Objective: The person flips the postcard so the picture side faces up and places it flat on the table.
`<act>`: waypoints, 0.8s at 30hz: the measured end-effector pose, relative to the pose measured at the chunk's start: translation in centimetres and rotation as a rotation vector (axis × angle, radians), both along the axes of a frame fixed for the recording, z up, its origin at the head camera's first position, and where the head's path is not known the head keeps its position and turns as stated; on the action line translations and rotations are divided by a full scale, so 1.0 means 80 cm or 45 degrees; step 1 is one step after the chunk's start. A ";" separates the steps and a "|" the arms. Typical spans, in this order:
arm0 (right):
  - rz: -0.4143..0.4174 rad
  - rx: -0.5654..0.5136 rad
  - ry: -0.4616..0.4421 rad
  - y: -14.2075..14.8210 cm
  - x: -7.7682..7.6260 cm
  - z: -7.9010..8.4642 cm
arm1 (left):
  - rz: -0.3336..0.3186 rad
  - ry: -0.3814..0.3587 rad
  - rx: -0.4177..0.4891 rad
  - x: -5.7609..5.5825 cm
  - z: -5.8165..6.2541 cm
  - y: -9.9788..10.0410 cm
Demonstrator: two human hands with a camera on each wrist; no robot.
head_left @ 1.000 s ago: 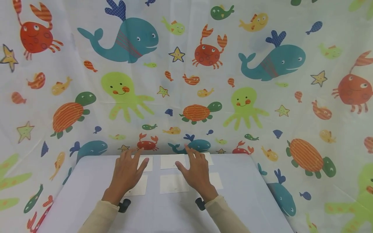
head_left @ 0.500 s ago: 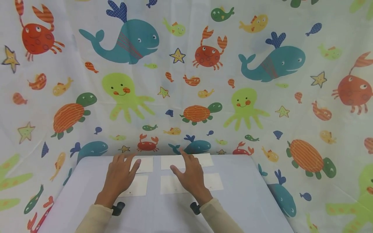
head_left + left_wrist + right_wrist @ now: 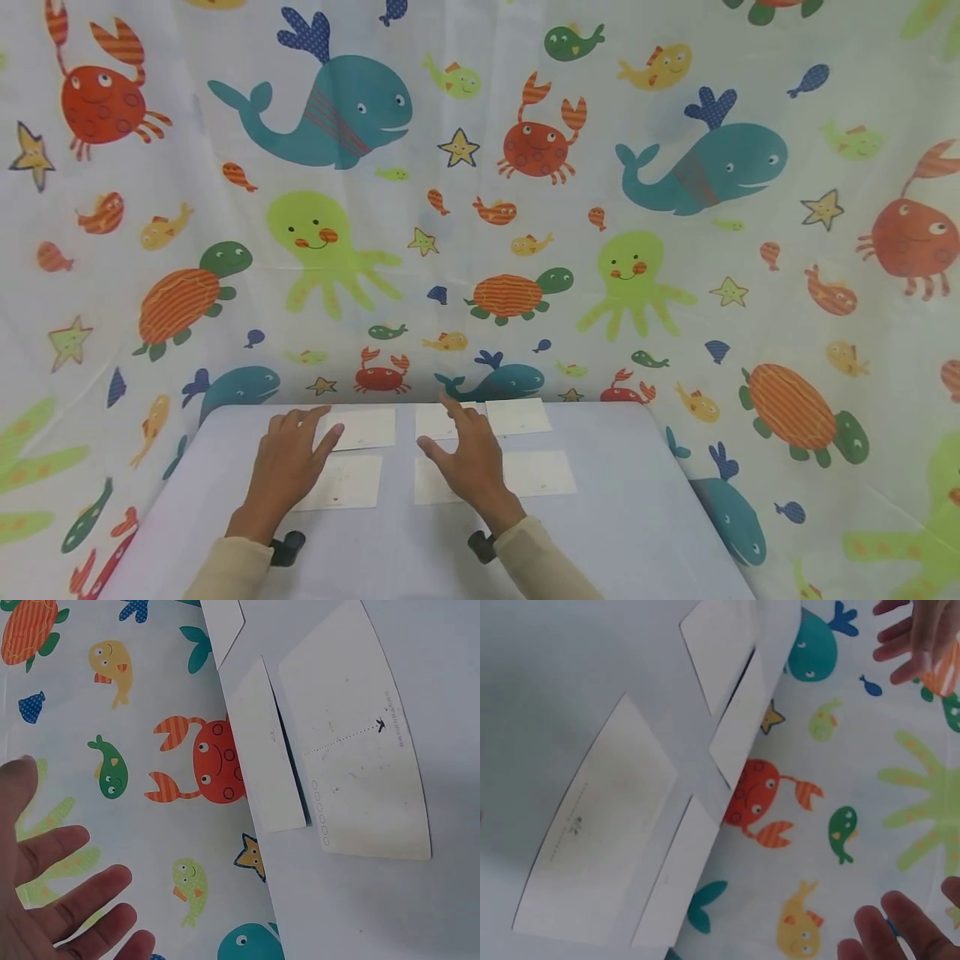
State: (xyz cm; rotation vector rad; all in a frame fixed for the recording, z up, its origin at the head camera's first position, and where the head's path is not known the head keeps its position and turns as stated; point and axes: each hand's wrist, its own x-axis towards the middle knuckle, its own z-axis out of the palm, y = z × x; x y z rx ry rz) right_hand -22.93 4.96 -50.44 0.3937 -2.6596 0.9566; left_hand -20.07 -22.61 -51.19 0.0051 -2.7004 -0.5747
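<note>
Several white paper cards lie in two rows on the white table. In the head view, my left hand [image 3: 283, 462] hovers beside the back left card [image 3: 367, 427] and front left card [image 3: 348, 483], fingers spread and holding nothing. My right hand [image 3: 474, 458] is over the front middle card [image 3: 431, 483] and partly hides it, also holding nothing. Beyond it are the back middle card [image 3: 437, 419] and back right card [image 3: 519, 416]; the front right card [image 3: 540, 473] is beside it. The left wrist view shows a small dark mark and dotted line on one card [image 3: 356, 750].
A curtain [image 3: 450, 275] printed with sea animals hangs behind and around the table. The white table [image 3: 600, 533] ends at its back edge just past the cards. A dark wrist strap piece [image 3: 288, 548] shows at the left wrist, another [image 3: 482, 547] at the right.
Both hands have drifted left and slightly nearer to me, with fingers still spread. More of the right-hand cards is uncovered. The cards have stayed in place.
</note>
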 end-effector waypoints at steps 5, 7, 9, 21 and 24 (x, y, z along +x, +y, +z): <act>0.035 -0.056 -0.065 -0.011 0.001 -0.010 | 0.002 -0.031 0.013 -0.002 -0.012 -0.013; 0.052 -0.076 -0.094 -0.016 0.000 -0.013 | -0.001 -0.049 0.012 -0.003 -0.015 -0.018; 0.065 -0.094 -0.124 -0.020 -0.001 -0.016 | 0.000 -0.069 0.013 -0.004 -0.018 -0.021; 0.156 -0.223 -0.329 -0.036 -0.003 -0.044 | 0.052 -0.357 0.207 -0.006 -0.042 -0.037; 0.170 -0.236 -0.352 -0.037 -0.005 -0.050 | 0.061 -0.389 0.239 -0.009 -0.048 -0.041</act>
